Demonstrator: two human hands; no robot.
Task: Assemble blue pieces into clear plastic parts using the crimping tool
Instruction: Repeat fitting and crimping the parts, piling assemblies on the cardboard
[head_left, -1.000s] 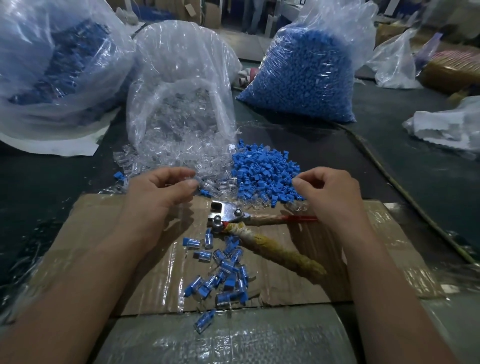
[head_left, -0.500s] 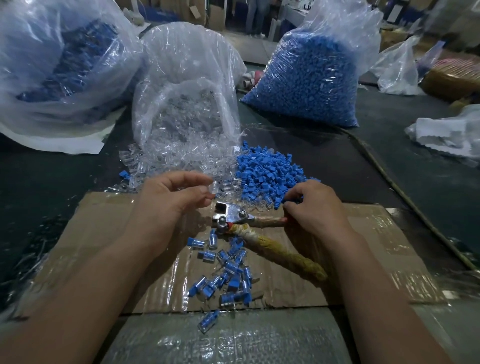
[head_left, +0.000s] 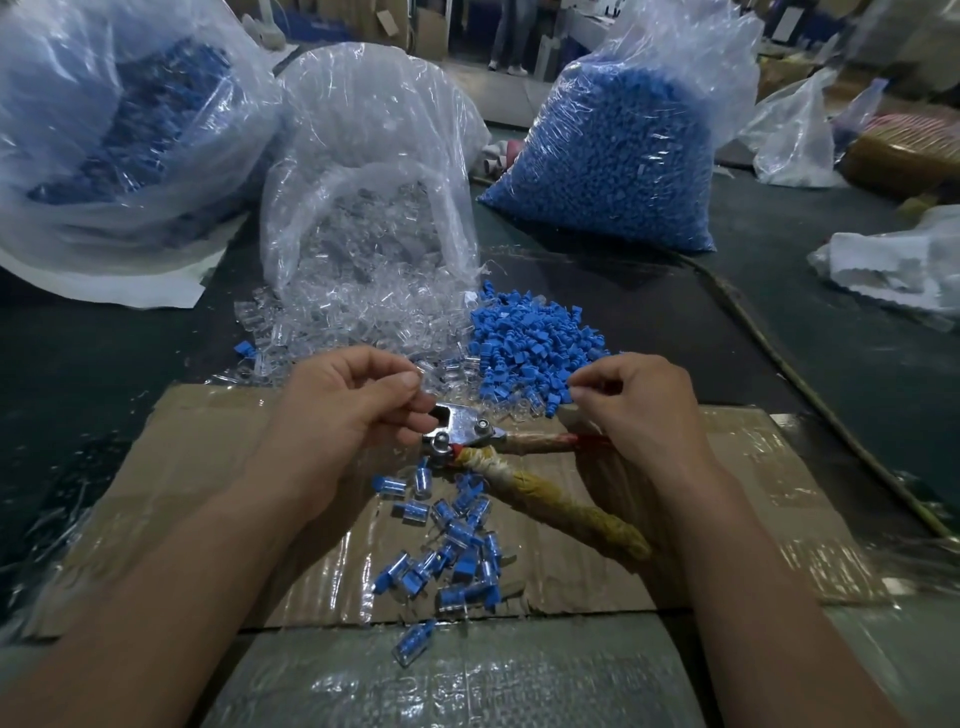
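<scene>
My left hand pinches a clear plastic part between thumb and forefinger, just above the metal head of the crimping tool. The tool lies on the cardboard sheet, and its tape-wrapped handles point right. My right hand hovers over the upper handle with its fingertips closed on a blue piece at the edge of the loose blue pile. Loose clear parts spill out beside that pile. Several assembled blue-and-clear pieces lie below the tool.
Three big plastic bags stand behind: one of blue pieces, one open bag of clear parts, one at far left. A crumpled white bag lies on the right. A cord crosses the dark table.
My left hand came in toward the tool's head with the clear part. My right hand dropped from the blue pile to just above the tool's handle.
</scene>
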